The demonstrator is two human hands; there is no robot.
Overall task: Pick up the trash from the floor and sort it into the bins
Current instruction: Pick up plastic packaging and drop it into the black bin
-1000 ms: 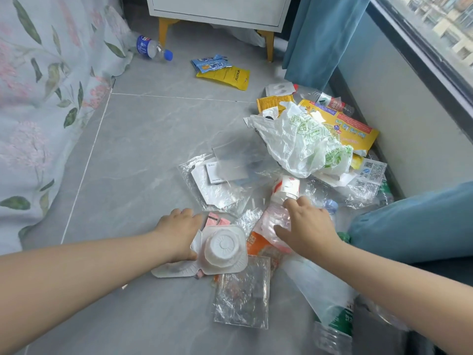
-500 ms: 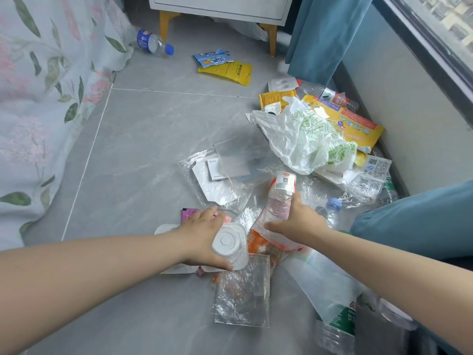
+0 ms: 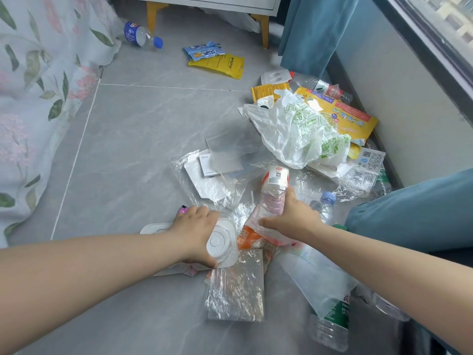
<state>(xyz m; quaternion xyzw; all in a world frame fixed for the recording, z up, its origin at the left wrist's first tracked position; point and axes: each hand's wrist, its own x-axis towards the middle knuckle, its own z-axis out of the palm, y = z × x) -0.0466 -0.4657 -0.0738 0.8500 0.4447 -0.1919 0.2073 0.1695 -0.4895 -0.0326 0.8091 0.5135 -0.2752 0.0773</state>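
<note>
left hand (image 3: 195, 233) closes its fingers (image 3: 204, 213) round a white plastic lid (image 3: 222, 245); right hand (image 3: 293, 217) grips a clear red-labelled bottle (image 3: 274, 192) over the littered floor (image 3: 133, 149).

The left hand (image 3: 197, 228) holds a moulded tray (image 3: 222, 245) on the floor (image 3: 143, 129); just right of it the right hand (image 3: 294, 219) grips a bottle (image 3: 275, 185). A wrapper (image 3: 235, 290) lies nearer than both hands, a crumpled bag (image 3: 294, 134) beyond the right hand, and a packet (image 3: 221, 65) and a second bottle (image 3: 138, 35) far beyond the left.
</note>
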